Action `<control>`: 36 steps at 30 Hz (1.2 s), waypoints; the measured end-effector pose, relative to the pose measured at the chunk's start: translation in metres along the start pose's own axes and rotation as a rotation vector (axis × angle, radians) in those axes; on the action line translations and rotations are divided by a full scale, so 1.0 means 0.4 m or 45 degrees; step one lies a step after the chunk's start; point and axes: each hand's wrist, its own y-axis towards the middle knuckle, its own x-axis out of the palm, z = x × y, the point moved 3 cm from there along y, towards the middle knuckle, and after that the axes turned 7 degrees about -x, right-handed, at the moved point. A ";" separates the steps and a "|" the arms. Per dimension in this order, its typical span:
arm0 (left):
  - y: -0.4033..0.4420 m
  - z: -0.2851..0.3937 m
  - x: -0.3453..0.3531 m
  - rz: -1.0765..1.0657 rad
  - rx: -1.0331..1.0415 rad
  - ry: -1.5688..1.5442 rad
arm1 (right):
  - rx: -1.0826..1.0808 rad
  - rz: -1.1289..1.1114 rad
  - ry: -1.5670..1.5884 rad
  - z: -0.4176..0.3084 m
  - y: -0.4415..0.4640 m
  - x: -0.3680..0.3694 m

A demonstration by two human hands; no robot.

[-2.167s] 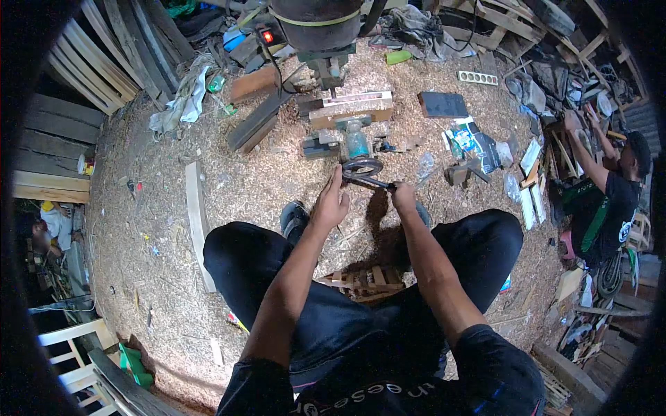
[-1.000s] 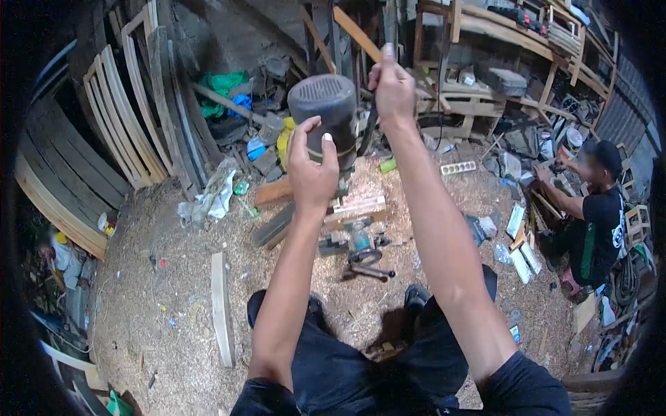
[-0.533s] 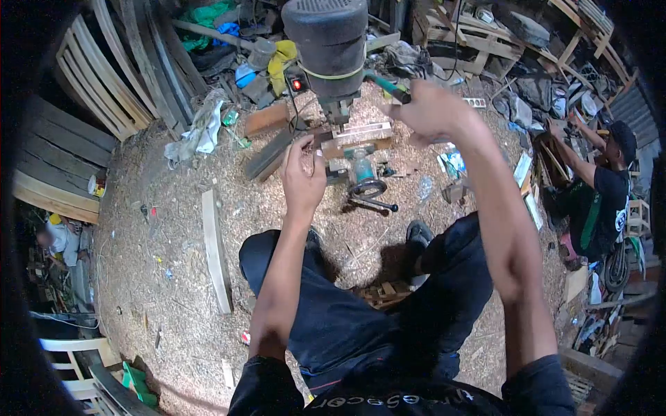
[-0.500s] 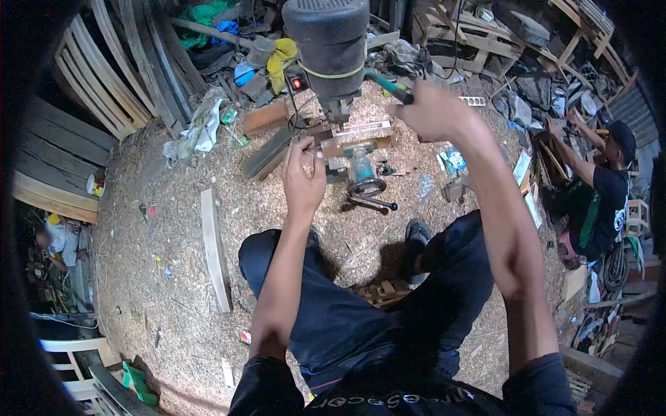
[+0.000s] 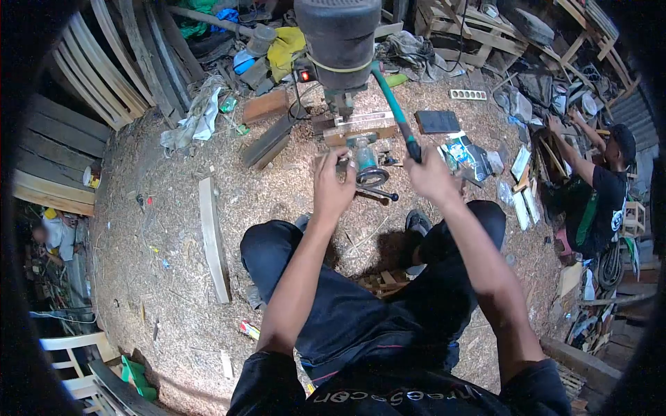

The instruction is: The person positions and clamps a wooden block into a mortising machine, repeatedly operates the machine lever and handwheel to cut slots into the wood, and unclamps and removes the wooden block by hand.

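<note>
A dark machine head with a motor housing (image 5: 338, 41) stands in front of me, a mortiser or drill press by its look. Beneath its tool a vise (image 5: 362, 156) with a black handwheel (image 5: 372, 176) clamps a pale wooden workpiece (image 5: 368, 120). My right hand (image 5: 431, 173) is closed around the black grip of a long green lever (image 5: 393, 100), which slants down toward me. My left hand (image 5: 334, 187) is at the vise's near left side, thumb and fingers curved and apart. Whether its fingertips press on the vise is hard to make out.
Wood shavings cover the floor (image 5: 173, 222). Wooden blocks (image 5: 267, 106) lie left of the machine, and a dark flat block (image 5: 437, 121) lies right. A long board (image 5: 213, 239) rests at left. A co-worker (image 5: 600, 180) sits at right; another person (image 5: 59, 232) is at far left.
My right hand has pulled the lever down and toward me from its raised position. My left hand has moved right and slightly toward me, from the workpiece's left end to the vise's near side.
</note>
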 end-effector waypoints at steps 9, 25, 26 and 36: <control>0.010 -0.038 0.049 -0.049 -0.069 0.002 | -0.287 0.309 0.020 0.355 -0.010 0.288; -0.003 0.008 0.090 -0.067 0.037 -0.053 | -0.288 0.262 0.056 0.324 -0.019 0.266; -0.004 0.014 0.079 -0.058 0.052 -0.055 | -0.255 0.238 0.057 0.262 -0.033 0.222; 0.028 -0.015 -0.030 0.101 0.019 -0.044 | -0.364 0.302 0.065 -0.221 0.045 -0.144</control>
